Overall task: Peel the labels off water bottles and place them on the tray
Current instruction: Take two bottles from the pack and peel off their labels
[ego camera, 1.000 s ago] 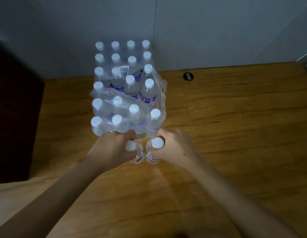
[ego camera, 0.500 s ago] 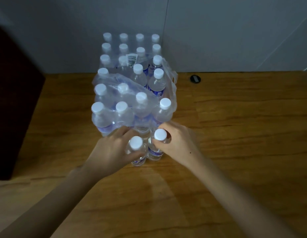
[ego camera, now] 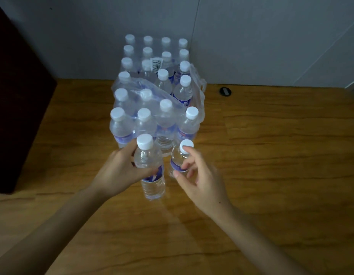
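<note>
A shrink-wrapped pack of water bottles (ego camera: 152, 100) with white caps and blue labels stands on the wooden table, its plastic torn at the near end. My left hand (ego camera: 120, 171) grips one clear bottle (ego camera: 150, 169) around its upper body and holds it lifted toward me, blue label showing below my fingers. My right hand (ego camera: 200, 175) holds a second bottle (ego camera: 179, 157) just in front of the pack, thumb on its white cap, fingers around its label band. No tray is in view.
The wooden table (ego camera: 271, 155) spreads wide to the right and toward me. A small black round object (ego camera: 225, 91) lies near the grey wall (ego camera: 271, 36). A dark panel (ego camera: 17, 100) stands at the left edge.
Both hands have pulled a bottle each out of the pack's near end toward me. The left bottle has risen and come closer; the camera view shifted slightly.
</note>
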